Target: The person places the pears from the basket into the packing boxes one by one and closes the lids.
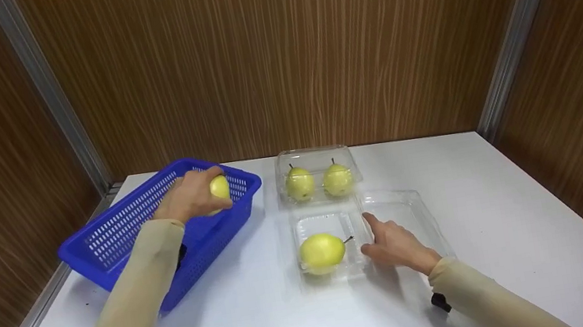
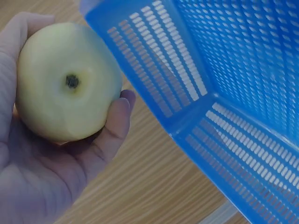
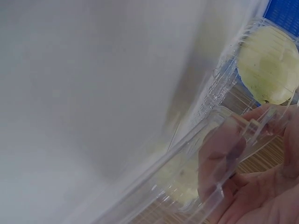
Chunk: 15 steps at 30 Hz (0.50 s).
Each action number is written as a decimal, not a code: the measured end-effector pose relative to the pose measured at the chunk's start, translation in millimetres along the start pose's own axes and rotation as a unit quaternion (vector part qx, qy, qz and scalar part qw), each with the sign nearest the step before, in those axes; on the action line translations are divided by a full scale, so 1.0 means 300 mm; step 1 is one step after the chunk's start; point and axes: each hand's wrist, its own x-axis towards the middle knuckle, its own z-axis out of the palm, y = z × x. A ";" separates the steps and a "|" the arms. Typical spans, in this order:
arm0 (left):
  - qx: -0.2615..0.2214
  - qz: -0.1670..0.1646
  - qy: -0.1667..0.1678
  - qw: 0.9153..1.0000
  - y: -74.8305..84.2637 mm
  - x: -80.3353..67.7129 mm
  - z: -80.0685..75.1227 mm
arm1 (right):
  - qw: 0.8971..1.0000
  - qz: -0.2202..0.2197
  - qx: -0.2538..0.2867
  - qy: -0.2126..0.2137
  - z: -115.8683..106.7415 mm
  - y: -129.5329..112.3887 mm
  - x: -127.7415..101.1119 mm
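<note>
My left hand grips a yellow pear just above the near end of a tilted blue slotted basket. In the left wrist view the pear lies in my palm, blossom end facing the camera, beside the basket's corner. My right hand rests on the front clear plastic tray, index finger straight. Its fingertips show through the tray's rim and seem to pinch it. One pear lies in that tray's left cup.
A second clear tray behind the first holds two upright pears. All of this stands on a white table enclosed by brown wood-grain walls. The blue basket lies close to the table's left edge.
</note>
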 end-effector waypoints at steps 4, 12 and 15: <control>0.007 0.023 0.001 1.000 0.054 0.008 0.012 | 1.000 -0.005 -0.006 0.007 -0.003 0.004 0.000; 0.003 0.072 0.015 0.997 0.157 0.042 0.040 | 1.000 0.001 -0.004 0.004 -0.002 0.005 0.006; -0.001 0.089 0.029 0.996 0.190 0.055 0.055 | 1.000 0.004 -0.002 0.002 0.000 0.007 0.008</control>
